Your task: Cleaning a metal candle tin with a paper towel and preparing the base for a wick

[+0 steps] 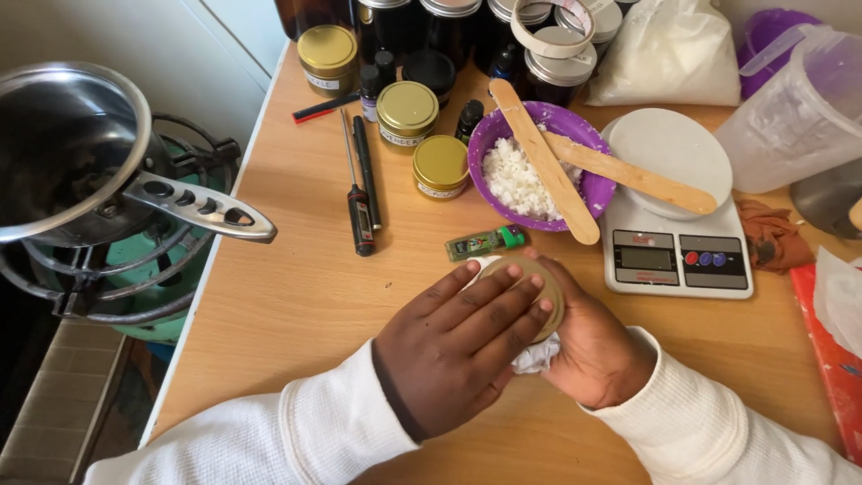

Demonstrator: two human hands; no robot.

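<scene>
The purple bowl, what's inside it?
The round purple plastic bowl holds white crumbly flakes. Two flat wooden sticks rest across its rim, hiding some flakes. The bowl's bottom cannot be seen, since the flakes cover it.
</scene>
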